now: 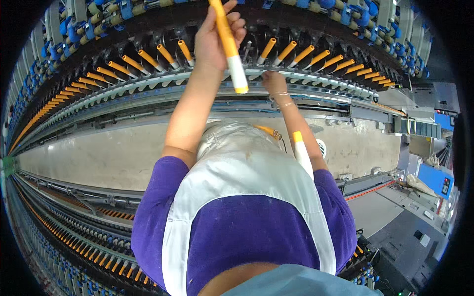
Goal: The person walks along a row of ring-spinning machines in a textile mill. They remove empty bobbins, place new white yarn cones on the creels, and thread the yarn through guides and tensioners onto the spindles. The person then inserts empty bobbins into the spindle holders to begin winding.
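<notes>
My left hand [217, 42] is raised over the spinning frame, its fingers wrapped round a yellow bobbin [228, 39]. White yarn covers the bobbin's lower part, and its tip points down toward me. Farther right, my right hand [274, 82] is closed at the machine's metal rail [321, 81], below a gap in the row of bobbins. Whatever its fingers may hold is too small or hidden to make out. Yellow bobbins [286, 48] with a little white at their bases stand on spindles to both sides of my hands.
A yarn-wound bobbin [302, 154] lies beside my right forearm, and yellow bobbin ends [266, 130] stick out by my apron [237, 163]. Blue and grey drafting parts [340, 10] run above the spindles. Another spinning frame [89, 237] stands behind me across the floor aisle [108, 153].
</notes>
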`<state>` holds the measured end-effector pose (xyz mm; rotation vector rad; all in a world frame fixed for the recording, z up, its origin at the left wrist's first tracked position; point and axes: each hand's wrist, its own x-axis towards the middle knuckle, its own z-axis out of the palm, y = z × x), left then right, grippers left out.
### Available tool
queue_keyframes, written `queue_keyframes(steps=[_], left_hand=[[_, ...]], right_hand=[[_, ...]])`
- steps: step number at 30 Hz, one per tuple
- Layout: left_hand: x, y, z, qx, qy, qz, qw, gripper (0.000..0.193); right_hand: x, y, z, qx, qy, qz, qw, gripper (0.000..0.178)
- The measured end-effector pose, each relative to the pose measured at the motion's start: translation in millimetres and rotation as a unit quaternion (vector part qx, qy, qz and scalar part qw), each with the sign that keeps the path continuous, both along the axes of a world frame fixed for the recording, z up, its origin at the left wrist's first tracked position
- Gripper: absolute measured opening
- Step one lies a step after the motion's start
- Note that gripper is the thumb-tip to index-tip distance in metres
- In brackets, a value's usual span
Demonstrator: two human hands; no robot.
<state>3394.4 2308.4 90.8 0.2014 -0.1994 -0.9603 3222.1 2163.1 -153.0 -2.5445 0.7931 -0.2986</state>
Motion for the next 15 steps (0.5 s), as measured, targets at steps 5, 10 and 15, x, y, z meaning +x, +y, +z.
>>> queue_keyframes(steps=[5,10,15], left_hand=[[4.0,31.7,-17.6,0.004,-0.012,0.035,0.999,0.047],[5.1,67.8,-50.5,0.058,0.027,0.091,0.994,0.043],[9.2,77.6,-63.1,0.085,0.018,0.144,0.986,0.045]], right_hand=[[50.3,5.9,-7.9,-0.029,0.112,0.029,0.993,0.019],[80.3,17.3,-19.8,-0.078,0.176,-0.018,0.981,0.016],[96.2,6.4,-18.7,-0.092,0.09,-0.041,0.991,0.009]])
